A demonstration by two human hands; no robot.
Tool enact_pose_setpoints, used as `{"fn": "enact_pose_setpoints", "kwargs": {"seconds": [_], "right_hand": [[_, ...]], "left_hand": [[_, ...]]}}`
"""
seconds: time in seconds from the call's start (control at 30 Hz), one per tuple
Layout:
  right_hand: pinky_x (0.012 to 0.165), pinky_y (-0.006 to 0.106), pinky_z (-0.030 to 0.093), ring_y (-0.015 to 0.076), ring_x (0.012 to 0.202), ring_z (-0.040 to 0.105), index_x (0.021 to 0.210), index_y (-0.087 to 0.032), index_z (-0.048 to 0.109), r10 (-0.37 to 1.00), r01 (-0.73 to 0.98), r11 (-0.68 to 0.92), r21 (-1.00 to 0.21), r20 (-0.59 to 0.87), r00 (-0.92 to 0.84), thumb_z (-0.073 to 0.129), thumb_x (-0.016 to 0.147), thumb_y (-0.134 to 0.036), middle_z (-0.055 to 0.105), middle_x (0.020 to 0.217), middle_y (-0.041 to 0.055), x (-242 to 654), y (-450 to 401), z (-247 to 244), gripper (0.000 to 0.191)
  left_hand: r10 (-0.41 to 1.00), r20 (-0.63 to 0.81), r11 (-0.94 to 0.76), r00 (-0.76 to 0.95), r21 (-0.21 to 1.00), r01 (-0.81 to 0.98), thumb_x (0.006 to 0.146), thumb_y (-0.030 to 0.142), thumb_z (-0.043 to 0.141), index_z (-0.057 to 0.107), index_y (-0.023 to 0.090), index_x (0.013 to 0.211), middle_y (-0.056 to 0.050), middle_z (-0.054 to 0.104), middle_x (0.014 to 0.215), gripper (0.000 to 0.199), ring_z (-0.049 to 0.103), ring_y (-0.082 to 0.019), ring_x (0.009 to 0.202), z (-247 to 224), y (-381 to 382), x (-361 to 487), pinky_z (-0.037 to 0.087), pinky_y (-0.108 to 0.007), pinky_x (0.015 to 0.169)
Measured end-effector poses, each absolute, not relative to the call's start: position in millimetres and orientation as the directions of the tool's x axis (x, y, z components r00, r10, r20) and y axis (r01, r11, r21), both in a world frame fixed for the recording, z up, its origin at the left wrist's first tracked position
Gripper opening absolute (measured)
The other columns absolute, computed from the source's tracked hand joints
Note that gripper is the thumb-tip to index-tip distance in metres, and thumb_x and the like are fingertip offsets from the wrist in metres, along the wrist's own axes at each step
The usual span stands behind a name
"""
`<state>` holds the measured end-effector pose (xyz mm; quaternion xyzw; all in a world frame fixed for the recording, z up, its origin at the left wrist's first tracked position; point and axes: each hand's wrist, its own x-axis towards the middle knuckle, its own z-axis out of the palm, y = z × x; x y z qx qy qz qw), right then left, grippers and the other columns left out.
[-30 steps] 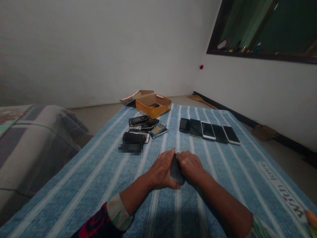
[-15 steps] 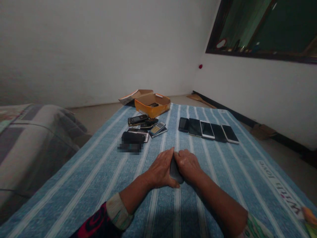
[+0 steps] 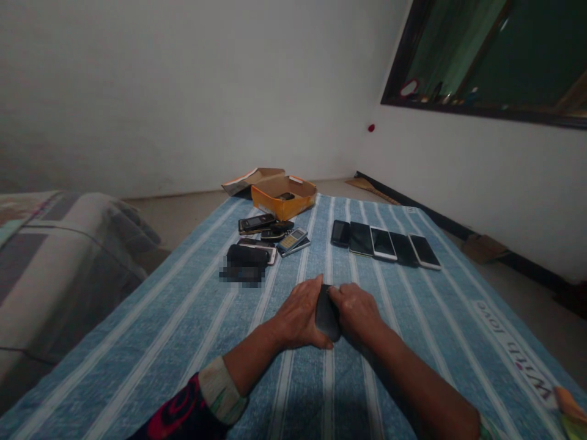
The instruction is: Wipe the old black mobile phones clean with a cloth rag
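Observation:
A dark mobile phone (image 3: 326,318) is between my hands over the striped cloth, its back or face plain grey-black. My left hand (image 3: 300,315) grips it along the left side, thumb under its near end and fingers at the far end. My right hand (image 3: 358,308) is closed, with thumb and curled forefinger at the phone's upper right edge; the remaining fingers are folded. Beyond the hands, to the right, a row of several phones (image 3: 383,243) lies side by side. To the left sits a loose pile of older phones (image 3: 293,240), some with keypads.
An open orange cardboard box (image 3: 275,205) with a dark item inside stands at the far end of the blue striped cloth (image 3: 183,318). A grey-covered piece of furniture (image 3: 82,263) is at the left. Something orange and green (image 3: 571,406) shows at the lower right.
My right hand has shifted slightly right along the phone's top edge, uncovering more of its dark surface. The left hand keeps its hold. The view has tilted a little.

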<state>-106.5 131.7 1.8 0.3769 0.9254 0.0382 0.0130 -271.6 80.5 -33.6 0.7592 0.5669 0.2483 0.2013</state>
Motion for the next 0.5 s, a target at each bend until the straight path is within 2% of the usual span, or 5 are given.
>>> {"fn": "enact_pose_setpoints", "kwargs": {"seconds": [0.13,0.23,0.4,0.5], "right_hand": [[0.073,0.032,0.043,0.0241,0.091,0.059,0.118,-0.015,0.06,0.614,0.614,0.783,0.096,0.032,-0.788,0.042,0.096,-0.017,0.066,0.096,0.0101,-118.9,140.2,10.0,0.028],[0.074,0.032,0.043,0.0237,0.09,0.059,0.11,-0.013,0.063,0.649,0.647,0.758,0.083,0.002,-0.761,0.04,0.097,-0.015,0.067,0.097,0.0107,-116.2,138.3,6.4,0.027],[0.073,0.032,0.045,0.024,0.093,0.06,0.126,-0.011,0.054,0.72,0.719,0.693,0.045,-0.011,-0.694,0.039,0.096,-0.013,0.067,0.102,0.0137,-99.9,128.4,-5.8,0.034],[0.073,0.03,0.043,0.0228,0.093,0.059,0.12,-0.016,0.059,0.737,0.736,0.676,0.04,-0.023,-0.675,0.044,0.093,-0.014,0.066,0.1,0.0115,-101.4,127.9,-2.8,0.03]], "left_hand": [[0.966,0.128,-0.255,0.223,0.59,0.766,0.048,0.052,0.086,0.005,0.016,0.151,-0.025,0.029,0.153,0.136,0.027,-0.043,0.142,-30.9,79.9,-271.0,0.023,-0.06,0.115],[0.967,0.111,-0.249,0.228,0.586,0.772,0.047,0.051,0.087,0.006,0.013,0.15,-0.026,0.03,0.151,0.137,0.027,-0.043,0.142,-32.9,80.6,-271.4,0.023,-0.059,0.115],[0.959,0.153,-0.283,0.239,0.58,0.764,0.046,0.049,0.087,0.005,0.018,0.15,-0.023,0.031,0.152,0.137,0.028,-0.043,0.141,-38.0,82.0,-272.7,0.024,-0.061,0.114],[0.963,0.145,-0.269,0.228,0.581,0.768,0.044,0.05,0.088,0.009,0.015,0.15,-0.024,0.032,0.151,0.137,0.028,-0.043,0.141,-36.9,81.5,-271.9,0.025,-0.059,0.115]]}}
